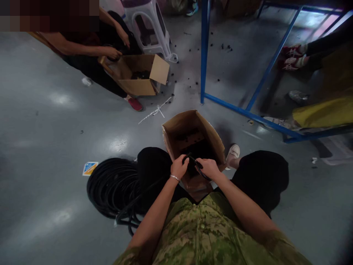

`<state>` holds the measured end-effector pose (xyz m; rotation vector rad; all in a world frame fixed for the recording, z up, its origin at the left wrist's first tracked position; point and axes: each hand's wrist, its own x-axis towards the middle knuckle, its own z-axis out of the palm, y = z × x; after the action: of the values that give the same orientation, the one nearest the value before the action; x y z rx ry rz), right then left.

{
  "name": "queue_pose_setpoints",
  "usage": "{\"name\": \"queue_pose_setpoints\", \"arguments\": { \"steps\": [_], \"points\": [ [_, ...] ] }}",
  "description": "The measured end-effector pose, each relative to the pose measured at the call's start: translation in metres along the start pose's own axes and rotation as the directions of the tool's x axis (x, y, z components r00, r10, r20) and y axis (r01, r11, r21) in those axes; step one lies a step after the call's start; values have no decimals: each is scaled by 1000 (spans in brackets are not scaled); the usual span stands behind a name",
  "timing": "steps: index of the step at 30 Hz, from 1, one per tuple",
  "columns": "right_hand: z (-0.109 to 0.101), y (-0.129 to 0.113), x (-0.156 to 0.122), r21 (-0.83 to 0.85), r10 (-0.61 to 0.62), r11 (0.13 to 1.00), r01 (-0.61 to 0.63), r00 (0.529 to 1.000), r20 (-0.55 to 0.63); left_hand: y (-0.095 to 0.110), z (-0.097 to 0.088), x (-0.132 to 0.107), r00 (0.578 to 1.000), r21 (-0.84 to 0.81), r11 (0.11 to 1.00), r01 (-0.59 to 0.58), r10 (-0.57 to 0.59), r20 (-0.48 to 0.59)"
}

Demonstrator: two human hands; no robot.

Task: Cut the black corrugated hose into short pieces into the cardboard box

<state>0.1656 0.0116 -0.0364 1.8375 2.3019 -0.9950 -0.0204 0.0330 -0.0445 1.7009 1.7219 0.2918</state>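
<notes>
Between my knees stands an open cardboard box (215, 138) with dark small pieces inside, too dim to name. Over its near side, my left hand (179, 167) is closed on a black cable (196, 163). My right hand (209, 168) grips the same cable a little to the right, and the cable bends in an arc between the two hands. One end of it hangs below my right hand. On the floor to my left lies a large coil of black cable (110, 187), with a length running toward my left forearm.
Another person sits at the upper left, hands over a second open cardboard box (138, 87). Behind it stands a white plastic stool (150, 27). A blue metal frame (204, 55) rises ahead right, with other people's feet beyond. Small black pieces and a white string (157, 109) lie on the floor.
</notes>
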Motion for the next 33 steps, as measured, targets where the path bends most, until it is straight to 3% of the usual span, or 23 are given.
{"name": "queue_pose_setpoints", "arguments": {
  "steps": [5, 8, 19, 23, 26, 29, 31, 33],
  "points": [
    [-9, -2, 3, 23, -39, 999, 39, 999, 8, -5, 6, -2, 989, -6, 991, -134, 134, 57],
    [-11, -2, 6, 15, -72, 997, 72, 997, -10, -7, 6, -1, 986, -24, 987, -157, 157, 46],
    [7, -10, 19, -72, 27, 997, -24, 999, 40, -7, -3, 5, 999, 115, 993, -33, 30, 27],
    [21, -8, 28, 54, 120, 991, -121, 993, 17, -8, 2, 5, 1000, 127, 992, 19, -19, -1],
    [34, -7, 37, 354, 241, 908, -225, 971, -2, -12, 6, 5, 998, -2, 999, 41, -41, -57],
    [39, -9, 41, 588, 331, 760, -277, 943, 16, -15, 1, 12, 978, -317, 948, 17, -82, -192],
    [34, -13, 38, 663, 312, 723, -196, 948, -61, -14, -7, 18, 961, -532, 846, -19, -131, -242],
    [24, -18, 30, 656, 239, 755, -23, 941, -242, -12, -16, 25, 963, -643, 764, -43, -140, -231]
  ]
}}
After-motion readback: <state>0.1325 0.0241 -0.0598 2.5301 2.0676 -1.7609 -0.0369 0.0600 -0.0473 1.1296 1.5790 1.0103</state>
